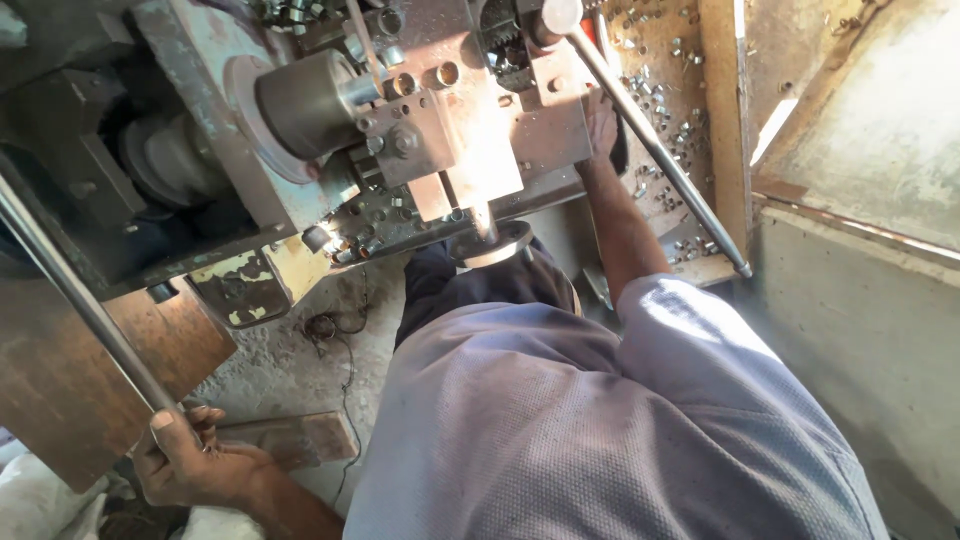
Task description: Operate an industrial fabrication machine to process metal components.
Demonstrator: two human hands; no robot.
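Head view, looking down over a grey-blue shirt (600, 420) at a worn metal machine (300, 150). All places are given from the machine's square steel block (450, 130), which sits at the front of the machine, bolted and shiny in the light. Left hand (190, 460) is well below and to the left of the block, near the bottom edge of the view; its grip is clenched around the lower end of a long steel lever bar (80, 290), thumb laid up along the bar. That bar runs up and to the left from the hand, passing the dark side of the machine. Right hand (602, 122) is just to the right of the block, arm stretched up from the sleeve; the hand rests at the block's right edge, and I cannot tell whether its grip is clenched or released, as the fingers are hidden. A second handle rod (650, 140) with a rounded knob at its top crosses just beside this hand and slants down to the right. Further right of the block, small metal ring parts (670, 120) lie scattered on a wooden surface (720, 100). A round metal chuck (300, 100) lies left of the block. Below the block, concrete floor (290, 360) shows.
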